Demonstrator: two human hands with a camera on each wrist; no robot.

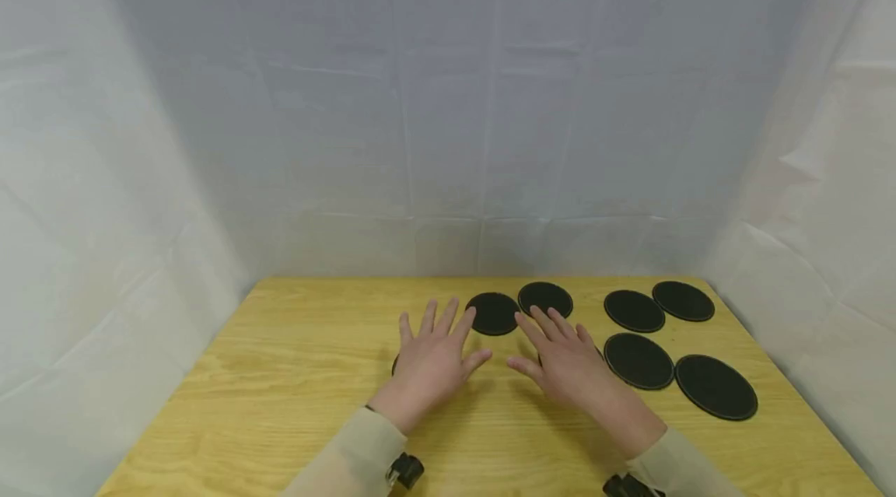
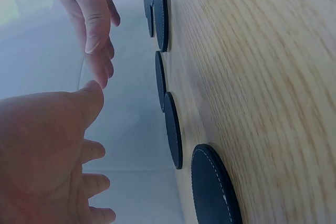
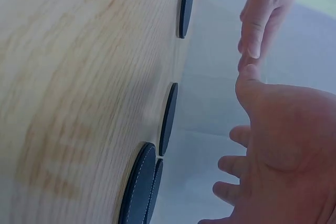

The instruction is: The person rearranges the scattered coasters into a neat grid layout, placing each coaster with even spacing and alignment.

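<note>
Six black coasters are lying on the table around flat, spread left hand and right hand, both hovering empty.

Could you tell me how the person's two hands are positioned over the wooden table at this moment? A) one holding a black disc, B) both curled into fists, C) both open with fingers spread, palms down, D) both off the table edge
C: the left hand and right hand hover side by side with fingers straight and spread, gripping none of the black discs on the table.

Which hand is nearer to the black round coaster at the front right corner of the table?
The right hand. It is just left of the coaster, with another coaster between them. The left hand is farther left, beyond the right hand.
</note>
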